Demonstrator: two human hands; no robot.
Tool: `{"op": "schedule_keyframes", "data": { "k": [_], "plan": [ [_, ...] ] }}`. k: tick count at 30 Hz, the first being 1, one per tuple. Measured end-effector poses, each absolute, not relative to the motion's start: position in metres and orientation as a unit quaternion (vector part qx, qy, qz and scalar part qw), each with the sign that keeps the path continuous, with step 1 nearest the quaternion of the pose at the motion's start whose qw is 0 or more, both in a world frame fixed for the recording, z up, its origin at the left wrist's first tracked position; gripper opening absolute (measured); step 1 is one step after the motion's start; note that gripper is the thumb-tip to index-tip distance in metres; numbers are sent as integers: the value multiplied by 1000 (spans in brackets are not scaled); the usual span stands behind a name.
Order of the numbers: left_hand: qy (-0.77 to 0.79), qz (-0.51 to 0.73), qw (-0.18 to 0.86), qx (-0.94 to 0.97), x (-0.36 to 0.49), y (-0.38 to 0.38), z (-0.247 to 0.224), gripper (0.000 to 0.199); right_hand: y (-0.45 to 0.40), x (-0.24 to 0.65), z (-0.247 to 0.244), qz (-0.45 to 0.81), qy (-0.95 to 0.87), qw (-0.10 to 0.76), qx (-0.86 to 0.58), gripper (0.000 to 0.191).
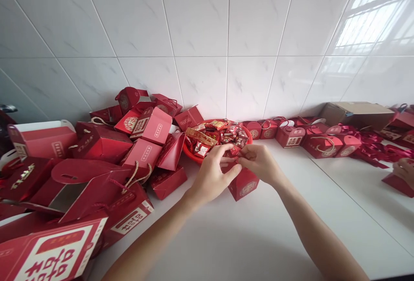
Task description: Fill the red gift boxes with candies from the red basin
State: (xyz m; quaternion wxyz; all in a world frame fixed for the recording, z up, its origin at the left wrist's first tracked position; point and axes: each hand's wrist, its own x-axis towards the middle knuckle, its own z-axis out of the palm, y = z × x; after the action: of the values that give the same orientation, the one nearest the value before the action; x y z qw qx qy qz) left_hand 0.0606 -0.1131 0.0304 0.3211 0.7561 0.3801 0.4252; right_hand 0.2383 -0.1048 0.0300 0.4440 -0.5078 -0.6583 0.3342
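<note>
A small red gift box (244,185) with a pale round emblem stands on the white counter in front of me. My left hand (216,174) is curled over the box's top from the left, thumb and fingers closed on its upper edge. From the right, my right hand (260,163) pinches the top flaps with its fingertips. What lies inside the box is hidden by my fingers. Directly behind my hands is a red basin (191,155) heaped with wrapped candies (223,133).
Unclosed red boxes (103,143) are piled on the left. Closed red boxes (291,134) line the tiled wall at right, near a cardboard box (357,113) and dark red ribbons (371,147). Another person's hand (404,171) touches a red box at the far right.
</note>
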Motion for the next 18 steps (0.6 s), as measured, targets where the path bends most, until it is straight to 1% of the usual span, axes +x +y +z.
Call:
{"op": "schedule_keyframes", "data": {
  "k": [2, 3, 5, 7, 13, 15, 18],
  "plan": [
    [417, 434, 229, 765, 64, -113, 20, 50, -106, 237, 31, 332, -655, 459, -500, 19],
    [433, 423, 196, 772, 66, -113, 14, 48, -107, 237, 32, 333, -654, 467, -493, 21],
    [453, 385, 168, 786, 71, -113, 4, 37, -109, 235, 34, 333, -652, 480, -483, 24],
    [458, 355, 166, 798, 75, -114, -3, 27, -110, 234, 35, 335, -651, 483, -480, 24],
    [450, 337, 188, 805, 81, -108, -19, 10, -110, 238, 34, 316, -665, 462, -494, 19],
    [448, 337, 193, 805, 83, -106, -25, 7, -109, 240, 30, 328, -670, 454, -487, 20],
    [419, 346, 200, 815, 84, -105, -33, 11, -104, 242, 20, 392, -662, 435, -467, 20]
  ]
}}
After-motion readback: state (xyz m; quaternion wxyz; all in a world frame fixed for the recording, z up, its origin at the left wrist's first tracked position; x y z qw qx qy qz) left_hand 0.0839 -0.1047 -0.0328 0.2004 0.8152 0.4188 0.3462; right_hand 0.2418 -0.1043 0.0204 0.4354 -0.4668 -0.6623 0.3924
